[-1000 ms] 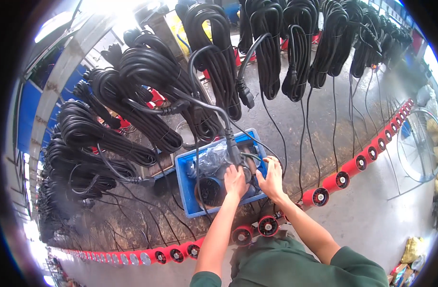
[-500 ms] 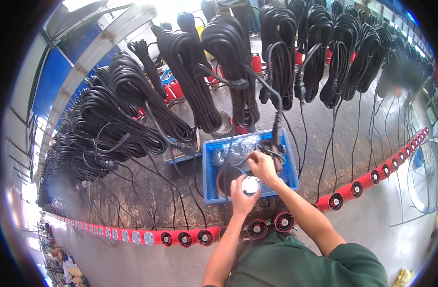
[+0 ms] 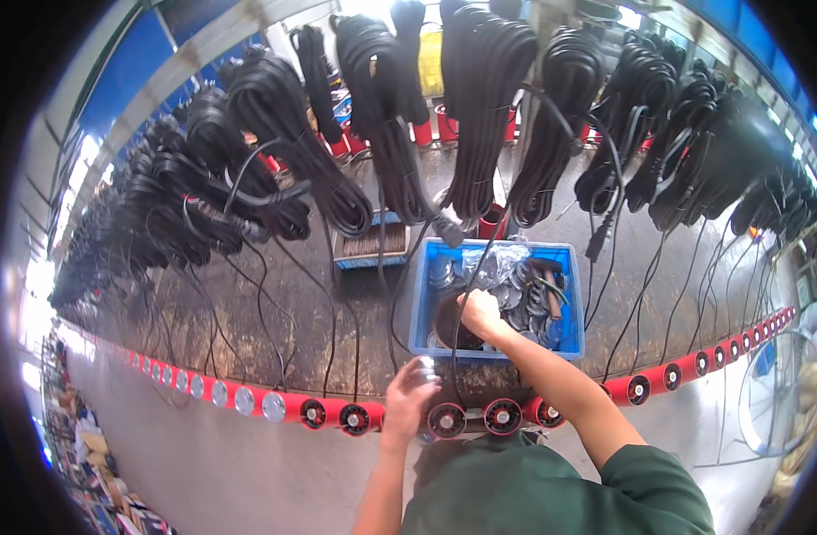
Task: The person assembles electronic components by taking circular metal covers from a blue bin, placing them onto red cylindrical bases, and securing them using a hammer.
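Note:
My left hand [image 3: 406, 406] is raised near the table's front edge, its fingers closed round a shiny silver cap [image 3: 427, 366]. Below and beside it runs a row of red cylinders with black finned ends, one of them a red cylinder [image 3: 447, 420] close to the wrist. My right hand [image 3: 481, 314] reaches into a blue plastic bin [image 3: 416, 312], over a dark brown round container [image 3: 450, 332]. Its fingers are bent together at that container's rim; whatever they pinch is hidden. Silver metal pieces [image 3: 516, 312] and a clear plastic bag [image 3: 497, 263] also lie in the bin.
Coiled black cables [image 3: 480, 107] hang above the table [image 3: 292, 343], their loose ends trailing down to the red cylinders. Some cylinders at left bear silver discs [image 3: 273, 407]. Behind the bin stand a shallow blue tray [image 3: 371, 261] of brown pieces and a red cup [image 3: 493, 220].
My left hand has drawn the silver cap out of the bin toward the table's front edge. My right hand has shifted over the brown container. The view has swung left.

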Demonstrator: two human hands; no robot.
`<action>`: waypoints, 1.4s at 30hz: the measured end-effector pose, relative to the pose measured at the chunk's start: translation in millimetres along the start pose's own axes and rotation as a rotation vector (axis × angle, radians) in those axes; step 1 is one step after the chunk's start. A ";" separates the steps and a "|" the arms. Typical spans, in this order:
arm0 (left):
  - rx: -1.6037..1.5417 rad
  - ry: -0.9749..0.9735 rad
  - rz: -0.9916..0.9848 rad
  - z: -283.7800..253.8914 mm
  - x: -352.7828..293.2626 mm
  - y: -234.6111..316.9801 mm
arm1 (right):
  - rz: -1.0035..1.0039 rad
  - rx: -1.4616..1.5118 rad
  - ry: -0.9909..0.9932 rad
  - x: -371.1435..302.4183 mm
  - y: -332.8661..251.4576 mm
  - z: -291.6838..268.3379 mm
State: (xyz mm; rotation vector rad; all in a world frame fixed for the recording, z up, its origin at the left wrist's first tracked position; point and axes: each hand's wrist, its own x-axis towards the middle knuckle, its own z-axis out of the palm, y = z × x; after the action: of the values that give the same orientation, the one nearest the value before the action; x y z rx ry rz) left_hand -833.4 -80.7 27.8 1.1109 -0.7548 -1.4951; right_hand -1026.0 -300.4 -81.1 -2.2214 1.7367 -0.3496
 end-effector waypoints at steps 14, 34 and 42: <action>-0.752 -0.121 -0.079 23.3 -14.4 -4.7 | 0.100 0.579 0.226 -126.1 -20.8 -175.7; -0.690 -0.009 -0.001 86.7 -38.2 23.2 | 0.046 0.961 -0.001 -203.7 -64.5 -150.1; -0.842 0.160 0.188 61.9 -58.1 4.4 | 0.142 1.241 -0.391 -200.9 -83.3 -136.1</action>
State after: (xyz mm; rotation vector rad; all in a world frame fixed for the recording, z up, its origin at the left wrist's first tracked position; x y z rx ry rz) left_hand -889.6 -31.8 68.6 0.4873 -0.0701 -1.3353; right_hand -1049.6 -98.1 74.9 -1.1418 0.9710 -0.6611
